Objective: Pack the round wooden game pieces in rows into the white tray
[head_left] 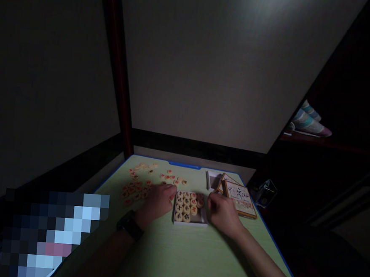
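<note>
A shallow white box [194,224] lies on the table between my hands. Rows of round wooden Chinese chess pieces [186,208], marked in black and red, fill most of it, with a bare patch at its near right corner. My left hand [159,201], wearing a dark watch, is closed beside the box's left edge, its fingers curled down. At the right edge my right hand [225,213] is closed too, thumb against curled fingers. Whether either hand holds a piece is hidden. Loose chess pieces [137,190] lie spread left of and behind my left hand.
Printed box lids [241,199] overlap at the right of the green table [164,255], with another open white box [213,181] behind them. A wall panel [202,72] rises beyond the table's blue far edge. Striped fabric [311,120] sits on a shelf at the right.
</note>
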`<state>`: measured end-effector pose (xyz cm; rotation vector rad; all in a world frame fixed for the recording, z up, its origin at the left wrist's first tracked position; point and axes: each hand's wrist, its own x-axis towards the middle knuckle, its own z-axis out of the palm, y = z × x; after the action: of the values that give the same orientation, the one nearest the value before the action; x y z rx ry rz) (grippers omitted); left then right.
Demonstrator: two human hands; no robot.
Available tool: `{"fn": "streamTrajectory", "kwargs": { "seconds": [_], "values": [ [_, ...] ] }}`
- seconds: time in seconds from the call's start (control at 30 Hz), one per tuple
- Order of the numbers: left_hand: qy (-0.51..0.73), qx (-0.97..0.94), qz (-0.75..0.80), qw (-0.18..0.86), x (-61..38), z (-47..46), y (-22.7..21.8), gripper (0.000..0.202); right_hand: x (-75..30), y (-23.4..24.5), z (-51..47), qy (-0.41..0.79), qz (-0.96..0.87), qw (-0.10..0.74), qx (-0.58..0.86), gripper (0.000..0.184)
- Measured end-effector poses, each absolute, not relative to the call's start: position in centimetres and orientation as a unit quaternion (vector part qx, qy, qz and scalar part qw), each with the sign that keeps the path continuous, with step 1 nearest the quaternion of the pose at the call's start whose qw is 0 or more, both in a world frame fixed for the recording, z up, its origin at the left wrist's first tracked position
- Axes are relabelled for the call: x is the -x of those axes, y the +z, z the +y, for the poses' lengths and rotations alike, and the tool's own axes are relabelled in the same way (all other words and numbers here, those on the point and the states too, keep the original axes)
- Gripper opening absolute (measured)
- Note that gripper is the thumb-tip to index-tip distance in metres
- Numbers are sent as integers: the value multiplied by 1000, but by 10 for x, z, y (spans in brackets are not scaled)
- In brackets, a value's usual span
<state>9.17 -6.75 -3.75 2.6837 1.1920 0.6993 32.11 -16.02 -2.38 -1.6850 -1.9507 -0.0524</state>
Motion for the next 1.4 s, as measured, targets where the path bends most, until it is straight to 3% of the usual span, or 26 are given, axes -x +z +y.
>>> {"fn": "streamTrajectory", "kwargs": {
  "seconds": [0.23,0.43,0.6,0.7,0.83,0.97,1.1,1.2,1.4],
  "values": [
    [246,-886,390,59,-93,-76,-33,21,-319,-18,-165,-28,-729,261,632,16],
    [242,-882,401,45,-93,-83,-26,24,-327,-31,-157,-30,-740,307,598,18],
    [264,-859,439,-8,-64,-60,-13,14,-332,-30,-145,-3,-751,309,583,20],
    [262,-841,473,-33,-33,-48,-11,28,-329,-16,-135,26,-761,256,595,24],
    [184,-834,519,-31,0,-50,-22,31,-326,7,-107,27,-784,148,603,22],
    [120,-838,532,-25,9,-60,-32,36,-318,19,-64,56,-814,70,574,35],
    [99,-829,550,-24,5,-67,-32,39,-290,18,-27,11,-848,-48,527,28],
    [102,-830,548,-14,5,-68,-33,40,-268,12,-12,7,-851,-85,519,19],
    [116,-834,539,-15,10,-65,-40,40,-254,4,-4,14,-851,-105,514,20]
  ]
}}
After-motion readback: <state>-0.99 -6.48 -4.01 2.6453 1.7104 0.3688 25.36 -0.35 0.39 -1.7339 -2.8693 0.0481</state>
